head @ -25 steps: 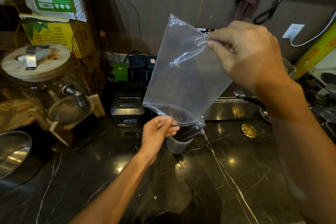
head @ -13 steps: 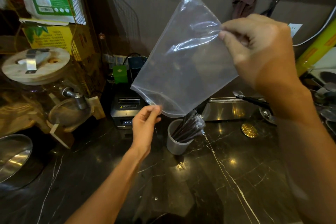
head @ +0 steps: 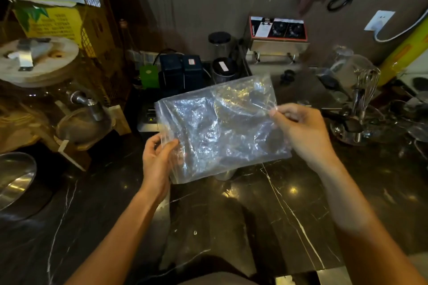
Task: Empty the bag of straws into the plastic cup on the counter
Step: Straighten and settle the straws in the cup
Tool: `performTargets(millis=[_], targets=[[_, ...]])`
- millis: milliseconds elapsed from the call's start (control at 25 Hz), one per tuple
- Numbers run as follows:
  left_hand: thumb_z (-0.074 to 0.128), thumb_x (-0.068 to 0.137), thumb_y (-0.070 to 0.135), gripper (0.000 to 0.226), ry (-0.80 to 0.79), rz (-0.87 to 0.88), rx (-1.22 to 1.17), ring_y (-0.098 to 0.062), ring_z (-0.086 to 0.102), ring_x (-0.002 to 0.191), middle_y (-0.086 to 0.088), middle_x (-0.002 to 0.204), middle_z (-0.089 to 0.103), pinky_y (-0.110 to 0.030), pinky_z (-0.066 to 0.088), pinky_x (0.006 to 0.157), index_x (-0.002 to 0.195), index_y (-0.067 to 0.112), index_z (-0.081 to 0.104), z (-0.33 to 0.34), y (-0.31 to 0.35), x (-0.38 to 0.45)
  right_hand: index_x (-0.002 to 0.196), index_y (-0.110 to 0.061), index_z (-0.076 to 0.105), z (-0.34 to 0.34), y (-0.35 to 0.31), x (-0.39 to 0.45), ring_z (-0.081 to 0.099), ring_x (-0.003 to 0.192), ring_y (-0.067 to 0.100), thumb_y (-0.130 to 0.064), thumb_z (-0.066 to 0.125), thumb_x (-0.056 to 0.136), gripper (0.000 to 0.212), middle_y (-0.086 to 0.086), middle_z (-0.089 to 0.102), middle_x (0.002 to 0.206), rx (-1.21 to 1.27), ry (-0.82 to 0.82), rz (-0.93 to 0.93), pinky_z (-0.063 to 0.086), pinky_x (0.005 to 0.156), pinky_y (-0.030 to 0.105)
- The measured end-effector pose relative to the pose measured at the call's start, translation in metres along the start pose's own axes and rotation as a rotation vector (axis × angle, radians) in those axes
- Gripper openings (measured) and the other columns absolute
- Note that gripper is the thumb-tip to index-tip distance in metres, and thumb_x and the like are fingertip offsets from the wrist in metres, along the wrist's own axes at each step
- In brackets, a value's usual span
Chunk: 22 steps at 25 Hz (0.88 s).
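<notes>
A clear plastic bag [head: 220,129] is stretched flat and nearly level between both hands, above the counter. It looks empty and crinkled. My left hand [head: 157,159] pinches its left edge. My right hand [head: 301,129] pinches its right edge between thumb and fingers. The plastic cup [head: 225,174] stands on the black marble counter [head: 231,215] right behind the bag; only its lower rim shows under the bag. The straws in it are hidden by the bag.
A glass drink dispenser [head: 46,90] with a wooden lid and a tap stands at left, a steel bowl [head: 14,178] at the left edge. A black receipt printer [head: 148,120], dark boxes and jars sit behind. A whisk [head: 368,90] and glassware crowd the right.
The bag came down from an upended, raised position to a flat, level one in front of the cup. My left hand has taken hold of its edge; my right hand dropped lower.
</notes>
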<state>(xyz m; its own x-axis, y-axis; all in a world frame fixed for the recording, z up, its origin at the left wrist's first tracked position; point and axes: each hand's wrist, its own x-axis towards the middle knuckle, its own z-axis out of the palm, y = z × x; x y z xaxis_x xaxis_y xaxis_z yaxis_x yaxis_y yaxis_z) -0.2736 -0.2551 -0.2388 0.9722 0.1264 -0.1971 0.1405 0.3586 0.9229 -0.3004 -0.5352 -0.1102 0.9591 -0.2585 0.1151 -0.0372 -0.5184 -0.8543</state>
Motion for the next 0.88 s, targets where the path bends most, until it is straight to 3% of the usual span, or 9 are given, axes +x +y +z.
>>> performTargets(millis=[80,200,280,320,440,560,640,760,880], targets=[[0.064,0.096,0.008,0.029,0.015,-0.079,0.014,-0.027,0.076,0.094,-0.007,0.106,0.077,-0.047,0.062,0.084,0.125,0.005,0.064,-0.013,-0.015,-0.007,0.093,-0.013,0.075,0.006,0.022,-0.014,0.062,0.055,-0.004,-0.020,0.065,0.100,0.015,-0.008,0.071,0.070,0.058,-0.099,0.075,0.045,0.055,0.011],[0.064,0.094,0.005,0.013,-0.046,-0.159,0.057,-0.024,0.075,0.081,-0.009,0.090,0.077,-0.047,0.059,0.082,0.096,0.009,0.076,-0.030,-0.039,-0.021,0.091,-0.005,0.071,0.009,0.053,-0.032,0.057,0.047,-0.004,-0.010,0.062,0.101,0.014,-0.015,0.063,0.054,0.137,-0.213,0.154,0.043,0.049,0.009],[0.067,0.092,0.005,0.011,-0.102,-0.245,0.054,-0.026,0.075,0.083,-0.010,0.092,0.078,-0.047,0.059,0.084,0.091,0.011,0.076,-0.039,-0.053,-0.031,0.093,-0.005,0.072,0.007,0.078,-0.043,0.059,0.047,-0.005,-0.008,0.063,0.100,0.012,-0.018,0.064,0.054,0.174,-0.233,0.222,0.043,0.046,0.008],[0.070,0.089,0.006,0.009,-0.154,-0.293,0.041,-0.029,0.075,0.088,-0.013,0.098,0.078,-0.049,0.060,0.087,0.095,0.009,0.077,-0.042,-0.057,-0.037,0.093,-0.007,0.074,0.005,0.090,-0.047,0.060,0.048,-0.005,-0.007,0.065,0.098,0.011,-0.019,0.066,0.056,0.189,-0.222,0.259,0.043,0.046,0.008],[0.082,0.078,0.018,0.034,-0.334,-0.414,0.100,-0.039,0.072,0.106,-0.023,0.116,0.075,-0.056,0.055,0.100,0.109,0.003,0.077,-0.038,-0.070,-0.051,0.094,-0.015,0.080,-0.008,0.133,-0.062,0.057,0.052,-0.003,-0.013,0.072,0.094,0.008,-0.013,0.069,0.063,0.281,-0.152,0.417,0.042,0.047,0.013],[0.084,0.074,0.017,0.037,-0.465,-0.512,0.237,-0.045,0.068,0.115,-0.024,0.119,0.074,-0.058,0.052,0.105,0.108,0.005,0.079,-0.016,-0.081,-0.059,0.103,-0.011,0.080,-0.031,0.172,-0.076,0.060,0.056,0.000,-0.014,0.073,0.092,0.013,-0.009,0.072,0.070,0.370,-0.028,0.560,0.045,0.052,0.017],[0.087,0.073,0.017,0.037,-0.582,-0.567,0.329,-0.040,0.071,0.113,-0.020,0.117,0.076,-0.055,0.055,0.100,0.108,0.007,0.080,0.003,-0.090,-0.062,0.106,-0.010,0.080,-0.049,0.192,-0.082,0.062,0.059,0.000,-0.014,0.072,0.092,0.016,-0.008,0.074,0.074,0.366,0.044,0.605,0.047,0.059,0.023],[0.082,0.082,0.011,0.028,-0.756,-0.642,0.459,-0.023,0.076,0.096,-0.010,0.107,0.080,-0.036,0.061,0.078,0.110,0.008,0.079,0.045,-0.103,-0.069,0.102,-0.011,0.079,-0.078,0.218,-0.083,0.058,0.055,0.000,-0.013,0.070,0.095,0.012,-0.007,0.073,0.072,0.281,0.097,0.628,0.043,0.056,0.024],[0.075,0.090,0.012,0.025,-0.792,-0.642,0.556,-0.027,0.075,0.093,-0.015,0.109,0.080,-0.030,0.063,0.074,0.114,0.006,0.075,0.094,-0.127,-0.071,0.100,-0.015,0.077,-0.101,0.247,-0.075,0.068,0.074,0.017,-0.016,0.066,0.099,0.011,0.004,0.073,0.087,0.050,0.168,0.601,0.055,0.061,0.031]])
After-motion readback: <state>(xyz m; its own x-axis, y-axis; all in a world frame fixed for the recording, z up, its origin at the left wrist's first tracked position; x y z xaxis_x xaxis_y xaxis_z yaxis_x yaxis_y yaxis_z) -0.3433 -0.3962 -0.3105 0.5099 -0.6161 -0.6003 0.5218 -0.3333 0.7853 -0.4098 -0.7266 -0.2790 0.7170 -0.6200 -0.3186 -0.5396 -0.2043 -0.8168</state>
